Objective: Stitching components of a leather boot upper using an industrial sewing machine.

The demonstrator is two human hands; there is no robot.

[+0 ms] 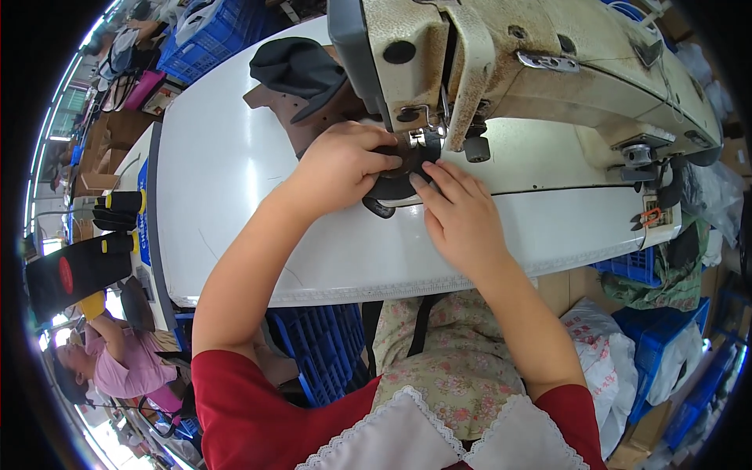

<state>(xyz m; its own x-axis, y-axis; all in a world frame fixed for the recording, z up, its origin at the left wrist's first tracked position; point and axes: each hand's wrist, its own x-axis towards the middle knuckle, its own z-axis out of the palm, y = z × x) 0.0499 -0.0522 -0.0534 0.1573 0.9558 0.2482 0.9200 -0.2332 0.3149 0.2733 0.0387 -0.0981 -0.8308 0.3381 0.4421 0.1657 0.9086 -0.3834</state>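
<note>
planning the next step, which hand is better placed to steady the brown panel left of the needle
Probably the left hand: it lies right beside the brown panel, while the right hand is farther right, at the dark piece.

Part of the dark curved piece (399,186) is covered by the left hand (345,168), so its full outline cannot be told. The stitching point at the presser foot (417,139) is too small to be made out. Whether the black piece (294,70) is joined to the brown piece (286,115) under it cannot be seen. The sewing machine (540,90) is cut off by the upper edge, the white collar (384,439) by the lower.
</note>
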